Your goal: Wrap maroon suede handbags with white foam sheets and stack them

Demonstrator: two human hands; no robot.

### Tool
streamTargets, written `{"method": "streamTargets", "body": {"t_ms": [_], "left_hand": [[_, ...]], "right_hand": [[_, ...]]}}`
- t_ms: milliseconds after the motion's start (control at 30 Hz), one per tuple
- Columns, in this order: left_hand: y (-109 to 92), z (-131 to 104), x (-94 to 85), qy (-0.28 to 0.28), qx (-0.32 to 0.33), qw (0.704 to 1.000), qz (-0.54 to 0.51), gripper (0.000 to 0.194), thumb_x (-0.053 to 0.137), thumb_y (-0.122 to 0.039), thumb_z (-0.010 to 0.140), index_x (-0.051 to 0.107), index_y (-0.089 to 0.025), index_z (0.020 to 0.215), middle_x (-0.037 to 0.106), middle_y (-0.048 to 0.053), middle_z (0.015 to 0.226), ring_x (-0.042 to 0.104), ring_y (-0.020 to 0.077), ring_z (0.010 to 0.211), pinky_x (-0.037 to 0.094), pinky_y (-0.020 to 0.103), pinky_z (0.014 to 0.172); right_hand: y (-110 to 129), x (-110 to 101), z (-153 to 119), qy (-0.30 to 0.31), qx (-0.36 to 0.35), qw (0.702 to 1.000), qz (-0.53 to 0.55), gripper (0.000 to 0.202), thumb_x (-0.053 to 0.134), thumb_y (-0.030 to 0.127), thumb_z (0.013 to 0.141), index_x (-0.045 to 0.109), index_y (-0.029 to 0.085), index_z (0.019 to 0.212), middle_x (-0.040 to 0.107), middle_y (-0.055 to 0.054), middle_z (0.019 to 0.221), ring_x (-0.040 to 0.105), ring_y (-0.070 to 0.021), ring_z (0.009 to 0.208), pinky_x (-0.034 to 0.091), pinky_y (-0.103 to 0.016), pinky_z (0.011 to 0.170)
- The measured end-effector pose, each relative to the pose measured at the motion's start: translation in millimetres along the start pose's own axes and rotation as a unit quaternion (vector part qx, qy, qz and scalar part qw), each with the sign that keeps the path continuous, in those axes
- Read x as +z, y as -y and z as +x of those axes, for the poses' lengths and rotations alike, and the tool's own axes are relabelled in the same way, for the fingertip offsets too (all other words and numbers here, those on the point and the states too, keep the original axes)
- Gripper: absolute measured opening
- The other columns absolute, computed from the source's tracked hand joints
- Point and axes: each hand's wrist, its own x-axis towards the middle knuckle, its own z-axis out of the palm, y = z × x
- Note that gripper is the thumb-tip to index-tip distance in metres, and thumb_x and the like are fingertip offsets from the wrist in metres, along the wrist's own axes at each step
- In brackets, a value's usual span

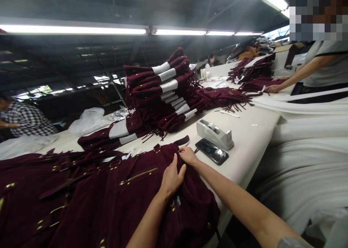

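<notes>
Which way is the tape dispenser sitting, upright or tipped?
Upright: the dispenser sits base-down on the table, tape roll at its top.

a workshop floor, by the look of a garment or bag factory: tube lights [81,29] run in long rows under a dark, open-framed roof. a long white desk [244,132] carries a tall stack of maroon fabric pieces [160,88] with metal studs, plus a tape dispenser [214,133]. several people are spread around, one in a checked shirt [29,119].
</notes>
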Motion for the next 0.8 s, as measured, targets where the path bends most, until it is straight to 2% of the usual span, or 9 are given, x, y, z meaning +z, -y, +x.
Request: {"method": "streamTargets", "body": {"t_ms": [67,133,200,300,400,467,533,667,800], "left_hand": [[2.3,-3.3,-0.8,0.007,0.028,0.998,-0.047,0.065,0.042,-0.039,0.093,0.031,-0.006,0.148,0.048,0.019,0.143,0.048,0.0292,0.131,0.036,0.042,0.11],[2.8,-5.7,-2.3,0.016,0.054,0.996,-0.068,0.058,0.039,-0.037,0.093,0.039,-0.011,0.145,0.051,0.016,0.141,0.049,0.0259,0.13,0.036,0.04,0.111],[2.2,-6.6,-3.6,0.023,0.075,0.994,-0.07,0.051,0.039,-0.035,0.093,0.047,-0.015,0.14,0.059,0.013,0.131,0.055,0.024,0.121,0.041,0.039,0.107],[1.9,-5.4,-3.8,0.022,0.097,0.993,-0.066,0.044,0.039,-0.031,0.093,0.054,-0.019,0.133,0.066,0.009,0.111,0.061,0.0213,0.106,0.047,0.035,0.098],[3.6,-3.2,-1.7,-0.011,0.09,0.995,-0.051,0.042,0.036,-0.027,0.094,0.057,-0.018,0.128,0.064,0.009,0.104,0.062,0.0197,0.101,0.049,0.034,0.095],[5.3,-2.4,0.8,-0.049,0.079,0.995,-0.032,0.041,0.036,-0.028,0.095,0.057,-0.016,0.128,0.061,0.012,0.114,0.059,0.0217,0.109,0.046,0.039,0.101],[6.6,-3.0,4.1,-0.064,0.081,0.995,-0.011,0.042,0.04,-0.03,0.094,0.054,-0.017,0.131,0.054,0.014,0.132,0.05,0.0249,0.125,0.038,0.045,0.11],[8.0,-8.7,9.7,0.0,0.11,0.994,0.018,0.05,0.036,-0.032,0.096,0.041,-0.017,0.143,0.035,0.012,0.154,0.027,0.0232,0.144,0.022,0.046,0.12],[8.0,-14.9,10.0,0.055,0.11,0.991,0.049,0.057,0.029,-0.039,0.098,0.029,-0.014,0.149,0.022,0.013,0.159,0.017,0.0235,0.147,0.018,0.047,0.12]], "right_hand": [[0.7,-4.9,-1.7,0.008,-0.015,1.0,0.014,0.036,0.051,0.048,0.087,0.058,0.017,0.069,0.054,0.001,0.061,0.048,-0.0131,0.059,0.036,-0.025,0.056],[1.8,-8.5,-3.2,0.017,-0.03,0.999,0.021,0.047,0.041,0.055,0.091,0.055,0.017,0.067,0.054,0.001,0.062,0.048,-0.0135,0.061,0.037,-0.025,0.059],[2.5,-9.4,-4.0,0.022,-0.039,0.999,0.018,0.044,0.049,0.056,0.088,0.055,0.018,0.067,0.054,0.001,0.063,0.048,-0.0141,0.063,0.037,-0.026,0.062],[1.5,-7.3,-2.8,0.018,-0.041,0.999,0.013,0.033,0.067,0.046,0.078,0.054,0.018,0.066,0.053,0.002,0.063,0.049,-0.0147,0.065,0.036,-0.027,0.065],[-1.1,-4.9,0.9,0.012,-0.033,0.999,0.038,0.027,0.066,0.037,0.077,0.052,0.018,0.064,0.051,0.003,0.061,0.048,-0.014,0.064,0.036,-0.026,0.064],[-2.8,-4.1,3.8,0.019,-0.022,0.997,0.072,0.026,0.062,0.037,0.08,0.053,0.018,0.066,0.052,0.003,0.061,0.048,-0.0135,0.062,0.037,-0.026,0.062],[-4.3,-4.2,6.4,0.037,-0.008,0.993,0.11,0.028,0.059,0.042,0.082,0.054,0.017,0.07,0.054,0.002,0.062,0.05,-0.0135,0.061,0.04,-0.026,0.061],[-5.6,-7.7,8.4,0.069,0.009,0.985,0.157,0.038,0.06,0.053,0.08,0.054,0.016,0.074,0.059,-0.002,0.066,0.055,-0.0152,0.064,0.045,-0.028,0.063],[-1.9,-15.3,2.2,0.091,-0.005,0.984,0.151,0.044,0.06,0.059,0.079,0.059,0.015,0.08,0.064,-0.004,0.075,0.059,-0.0177,0.074,0.048,-0.031,0.073]]}}
